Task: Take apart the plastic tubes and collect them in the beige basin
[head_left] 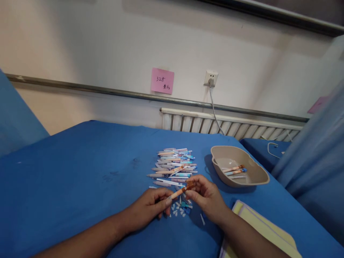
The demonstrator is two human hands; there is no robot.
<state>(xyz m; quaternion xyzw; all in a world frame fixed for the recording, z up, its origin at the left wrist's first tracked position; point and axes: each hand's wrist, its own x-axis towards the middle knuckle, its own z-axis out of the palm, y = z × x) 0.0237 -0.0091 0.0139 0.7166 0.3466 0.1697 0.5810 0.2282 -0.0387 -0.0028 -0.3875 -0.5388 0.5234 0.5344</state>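
Observation:
An orange and white pen (177, 193) is held slantwise between both hands, over the blue cloth. My left hand (153, 205) pinches the lower end of its barrel between thumb and fingers. At the upper end, my right hand (208, 199) has thumb and fingers closed around the brown translucent clip part (189, 185). Just beyond the hands lies a pile of pens and pen parts (172, 165), in grey, orange, white and blue. Small white tips (177, 209) and teal and blue clip pieces (185, 205) are scattered below the pen, partly hidden by the hands.
A beige basin (255, 173) with several pens in it stands at the right. Folded yellow cloth (264, 227) lies near my right forearm. Behind the blue-covered table (80, 172) are a radiator (199, 123) and a socket with a plugged-in cable (211, 78). A blue curtain (317, 143) hangs at right.

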